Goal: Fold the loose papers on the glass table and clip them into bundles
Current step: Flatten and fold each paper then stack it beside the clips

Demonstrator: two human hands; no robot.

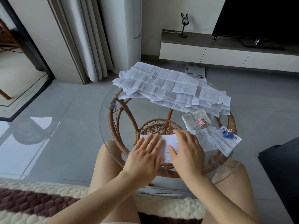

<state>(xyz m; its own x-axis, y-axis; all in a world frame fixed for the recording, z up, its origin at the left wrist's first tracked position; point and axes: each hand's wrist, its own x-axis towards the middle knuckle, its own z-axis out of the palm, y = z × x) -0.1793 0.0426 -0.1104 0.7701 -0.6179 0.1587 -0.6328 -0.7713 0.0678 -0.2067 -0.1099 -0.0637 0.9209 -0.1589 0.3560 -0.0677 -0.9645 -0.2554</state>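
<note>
Pressing down with left hand (144, 153) and right hand (186, 149), both flat, fingers straight, gripping nothing, onto a folded paper (169, 139) lying on the glass table (103, 113). Just right of that paper, 2 bundles: blue-clipped bundle (226, 143) nearer, pink-clipped bundle (191, 122) farther back. Beyond the paper, well apart, loose papers (169, 84) heaped in an overlapping pile.

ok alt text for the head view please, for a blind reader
The left hand and right hand press flat on a folded white paper on a round glass table. A heap of loose printed papers covers the far side; bundles with a pink clip and a blue clip lie at right.
</note>
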